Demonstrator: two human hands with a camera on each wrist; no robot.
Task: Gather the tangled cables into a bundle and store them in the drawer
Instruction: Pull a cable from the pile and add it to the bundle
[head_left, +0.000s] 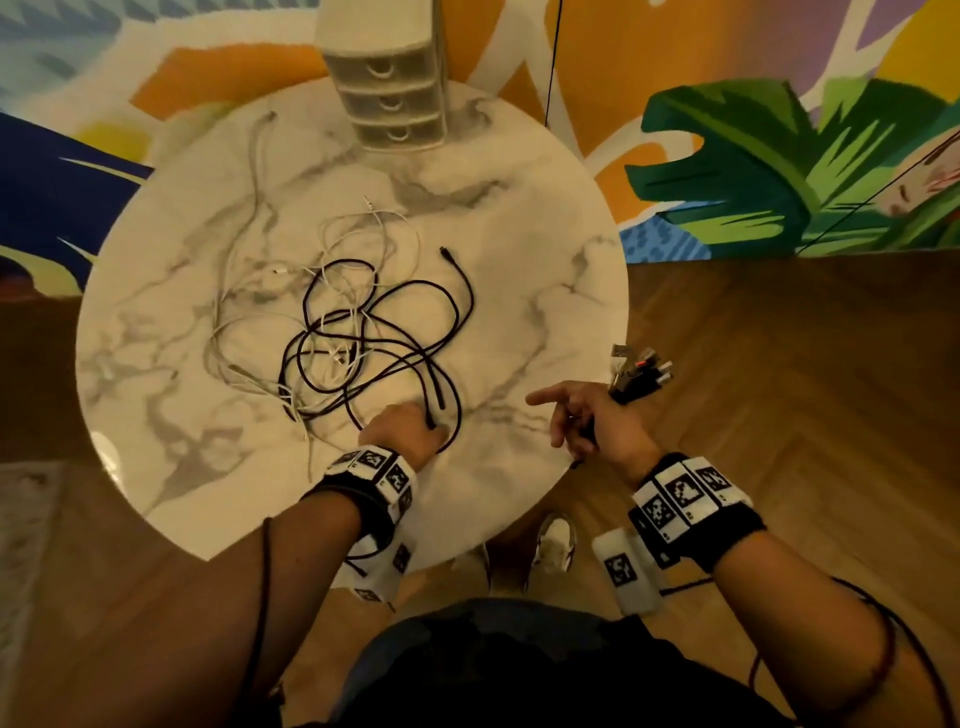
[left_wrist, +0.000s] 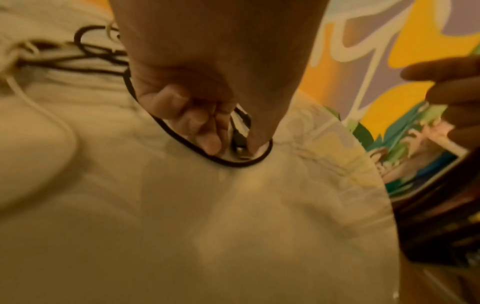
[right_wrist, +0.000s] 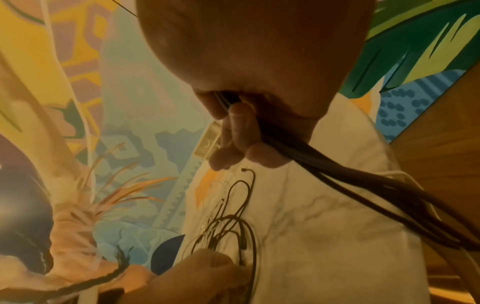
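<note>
Two grips work: my left hand (head_left: 410, 428) pinches a black plug (left_wrist: 240, 135) at the desk's (head_left: 545, 249) 6 o'clock; my right hand (head_left: 597, 421) clutches gathered cables (right_wrist: 337, 170). The tangle (head_left: 358, 332) lies mid-desk.

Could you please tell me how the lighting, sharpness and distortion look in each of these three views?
Head view: warm dim light, mild softness, round table bowed by the wide lens. Left wrist view: motion-blurred, only the left hand on the black cable fairly readable. Right wrist view: dim orange cast, the right hand and its bundle smeared.
</note>
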